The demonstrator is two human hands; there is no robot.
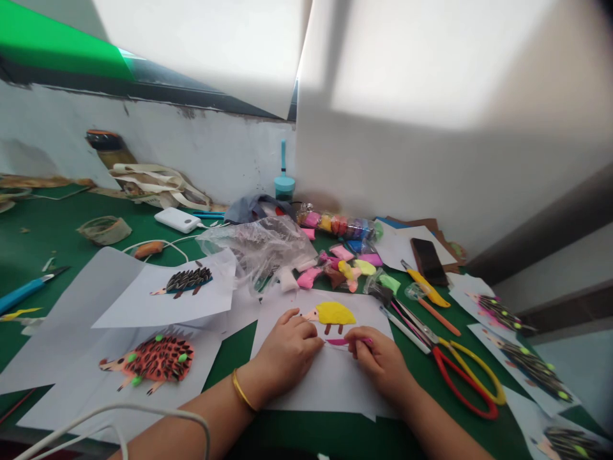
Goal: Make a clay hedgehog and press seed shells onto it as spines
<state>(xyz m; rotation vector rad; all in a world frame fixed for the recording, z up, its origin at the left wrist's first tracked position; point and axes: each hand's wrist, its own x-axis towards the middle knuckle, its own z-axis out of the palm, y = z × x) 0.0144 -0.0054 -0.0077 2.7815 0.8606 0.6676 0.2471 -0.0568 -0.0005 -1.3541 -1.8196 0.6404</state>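
My left hand [286,352] rests on a white sheet [330,383], fingers curled and pressing beside a strip of pink clay [338,342]. My right hand [378,356] pinches the other end of that pink strip against the paper. Just above the strip on the sheet sits a yellow clay hedgehog [332,314] with brown legs. A gold bangle [242,391] circles my left wrist.
Red and yellow scissors [467,374], pens and a craft knife [426,289] lie right of the sheet. Clay lumps [345,265], a plastic bag [261,246], a phone [428,259] and a power bank [178,220] sit behind. Finished hedgehog sheets [158,359] lie left and right.
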